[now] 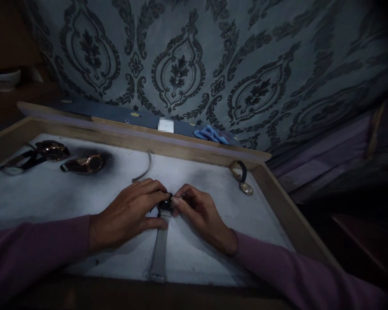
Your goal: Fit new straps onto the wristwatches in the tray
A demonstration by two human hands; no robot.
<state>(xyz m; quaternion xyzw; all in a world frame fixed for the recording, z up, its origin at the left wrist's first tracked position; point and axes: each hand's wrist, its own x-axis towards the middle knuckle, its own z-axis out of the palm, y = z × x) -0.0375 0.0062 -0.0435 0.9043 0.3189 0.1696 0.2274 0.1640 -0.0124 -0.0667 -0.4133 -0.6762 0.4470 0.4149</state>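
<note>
Together, hands [129,211] [205,215] (left palm-down, right pinched) at the grey-strapped watch [164,213]

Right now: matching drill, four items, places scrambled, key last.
1. Grey-strapped, dark-cased watch
2. Crumpled blue cloth
3. Gold watch with black strap
4. Thin curved grey strip

A. By the right wall of the wooden tray
B. Just beyond the left hand
C. Partly under the left hand
D. At the tray's far rim, off its floor

1-C, 2-D, 3-A, 4-B
</note>
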